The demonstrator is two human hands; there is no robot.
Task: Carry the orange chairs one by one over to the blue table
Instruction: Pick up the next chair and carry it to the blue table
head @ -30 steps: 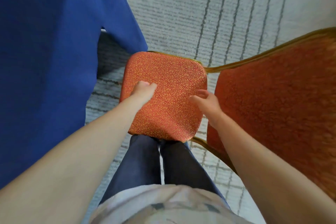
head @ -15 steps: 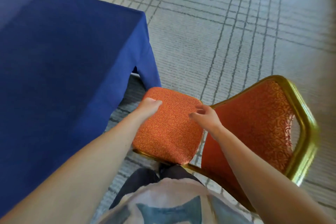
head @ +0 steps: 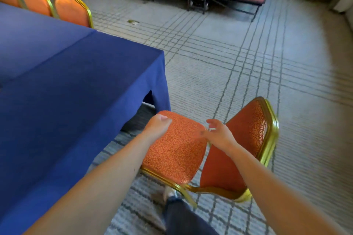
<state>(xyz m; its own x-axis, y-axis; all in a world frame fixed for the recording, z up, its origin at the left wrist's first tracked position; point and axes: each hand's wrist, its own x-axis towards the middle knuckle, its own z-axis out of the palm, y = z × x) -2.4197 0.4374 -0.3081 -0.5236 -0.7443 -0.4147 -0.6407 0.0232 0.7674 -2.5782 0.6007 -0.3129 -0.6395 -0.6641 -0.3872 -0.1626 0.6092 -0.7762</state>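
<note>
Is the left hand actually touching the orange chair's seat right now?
Touching. The head view shows the left hand wrapped over the seat edge of the orange chair, thumb lying on the cushion, no gap visible.

Head-worn wide-angle view, looking forward and down.
Close above the orange chair (head: 177, 147) at 6 o'clock; blue table (head: 66, 91) at 9 o'clock; carpet (head: 248, 82) recedes toward 12 o'clock.

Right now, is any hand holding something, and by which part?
The left hand grips the orange chair by the seat's edge nearest the blue table. The right hand is open above the seat's rear and holds nothing.
</note>
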